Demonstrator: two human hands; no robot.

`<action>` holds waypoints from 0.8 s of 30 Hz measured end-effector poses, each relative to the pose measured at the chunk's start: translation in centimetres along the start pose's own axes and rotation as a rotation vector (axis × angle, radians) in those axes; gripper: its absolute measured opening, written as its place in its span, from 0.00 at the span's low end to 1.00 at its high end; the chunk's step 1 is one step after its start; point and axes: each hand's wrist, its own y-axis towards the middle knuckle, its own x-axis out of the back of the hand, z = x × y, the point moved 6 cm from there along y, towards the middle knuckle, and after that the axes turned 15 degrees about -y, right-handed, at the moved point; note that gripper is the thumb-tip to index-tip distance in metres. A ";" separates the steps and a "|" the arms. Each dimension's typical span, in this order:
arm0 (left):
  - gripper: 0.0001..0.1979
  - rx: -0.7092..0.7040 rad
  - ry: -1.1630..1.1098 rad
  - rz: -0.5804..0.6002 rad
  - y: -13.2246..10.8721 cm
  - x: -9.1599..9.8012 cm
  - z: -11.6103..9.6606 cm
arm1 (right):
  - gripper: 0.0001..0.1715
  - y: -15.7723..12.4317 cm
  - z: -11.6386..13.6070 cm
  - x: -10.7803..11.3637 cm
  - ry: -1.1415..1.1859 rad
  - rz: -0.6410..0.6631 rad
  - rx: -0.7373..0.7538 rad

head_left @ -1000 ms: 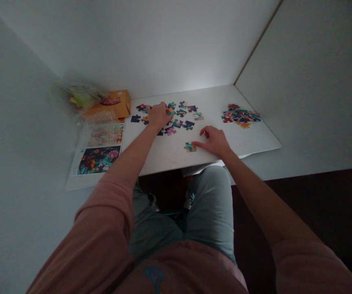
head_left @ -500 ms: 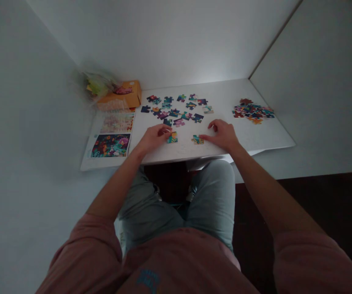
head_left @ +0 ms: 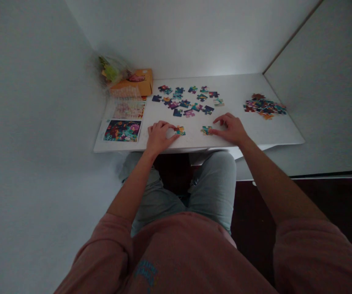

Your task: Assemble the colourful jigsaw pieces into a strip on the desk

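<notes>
Near the front edge of the white table, my left hand (head_left: 159, 136) has its thumb and index finger around the left side of a teal and orange puzzle piece (head_left: 180, 130). A second teal and yellow puzzle piece (head_left: 206, 130) lies flat to the right, apart from the first. My right hand (head_left: 230, 128) touches the right edge of this one with the thumb, its index finger raised and spread away. Behind both hands, several loose puzzle pieces (head_left: 184, 103) lie face up, some touching or overlapping.
A heap of puzzle pieces (head_left: 264, 107) lies at the right of the table (head_left: 234, 87). On the left is a sheet with printed pictures (head_left: 122, 130). Behind it stands an orange box (head_left: 147, 83), with a clear plastic bag (head_left: 111, 71) over its left part. Walls border the table.
The view has shifted, so the table appears farther right and higher. The left puzzle piece looks turned, and my left thumb now reaches along its lower side. My right hand keeps its pose.
</notes>
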 end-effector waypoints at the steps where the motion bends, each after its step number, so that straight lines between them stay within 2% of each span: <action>1: 0.19 -0.007 -0.003 -0.004 0.0 0.0 0.2 | 0.21 -0.1 0.2 0.1 0.009 0.006 0.025; 14: 0.20 -0.099 -0.042 -0.037 -0.6 0.4 0.8 | 0.24 -0.3 0.7 0.0 -0.001 -0.039 0.080; 24: 0.19 -0.099 -0.038 -0.040 -0.8 0.7 0.5 | 0.22 -0.2 0.3 -0.5 0.009 -0.011 0.079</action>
